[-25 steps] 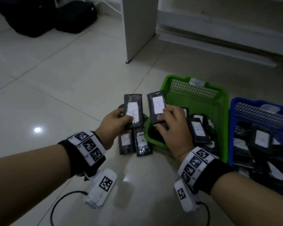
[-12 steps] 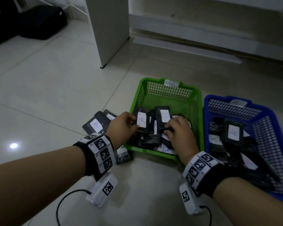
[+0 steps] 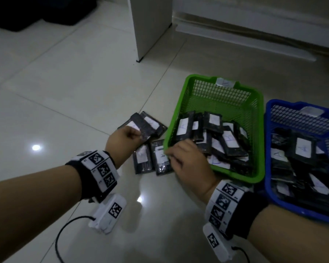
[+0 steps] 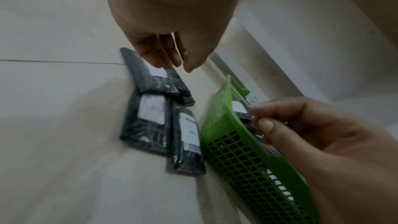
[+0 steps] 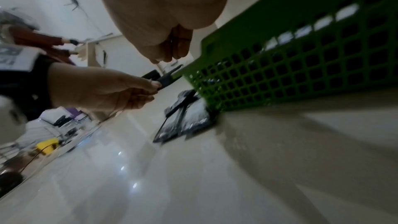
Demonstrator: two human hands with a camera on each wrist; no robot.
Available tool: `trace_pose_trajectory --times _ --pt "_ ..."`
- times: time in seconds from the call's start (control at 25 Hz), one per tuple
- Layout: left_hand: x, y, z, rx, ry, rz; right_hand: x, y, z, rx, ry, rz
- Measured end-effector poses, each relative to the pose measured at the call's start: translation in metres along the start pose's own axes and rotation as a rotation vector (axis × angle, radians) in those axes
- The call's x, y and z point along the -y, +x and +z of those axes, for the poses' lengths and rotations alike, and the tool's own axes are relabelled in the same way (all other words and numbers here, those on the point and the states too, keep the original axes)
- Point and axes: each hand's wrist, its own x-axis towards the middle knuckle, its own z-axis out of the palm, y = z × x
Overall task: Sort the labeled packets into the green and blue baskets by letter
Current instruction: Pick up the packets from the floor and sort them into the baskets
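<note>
Several black packets with white lettered labels lie on the tile floor left of the green basket (image 3: 199,78). My left hand (image 3: 128,136) is down on the upper pair, and its thumb and fingertips pinch the near end of one packet (image 3: 141,124). Seen from the left wrist, its fingers (image 4: 170,57) hang right at that label. My right hand (image 3: 184,158) hovers at the green basket's near-left corner, above another floor packet (image 3: 160,160). Its fingers are loosely curled and hold nothing. Both the green basket and the blue basket (image 3: 267,149) hold many packets.
A white furniture panel (image 3: 150,25) stands on the floor behind the packets. A white baseboard (image 3: 254,37) runs along the back wall. Dark bags (image 3: 36,12) sit at the far left. The baskets stand side by side, blue on the right.
Both hands let go of the packets they carried into the green basket. They then drew back left toward the packets on the floor, and the left hand took hold of one.
</note>
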Motion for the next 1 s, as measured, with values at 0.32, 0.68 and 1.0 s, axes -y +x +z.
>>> trace_pose_trajectory --times 0.32,0.68,1.0 --pt "0.062 -0.019 0.019 0.177 -0.235 -0.371 0.022 -0.045 0.072 0.361 -0.348 0.203" --pt "0.053 -0.023 0.011 0.270 -0.328 -0.506 0.020 -0.046 0.072 0.259 -0.140 0.364" --pt "0.061 -0.039 -0.014 0.388 -0.460 -0.613 0.032 -0.037 0.096 0.002 -0.074 0.740"
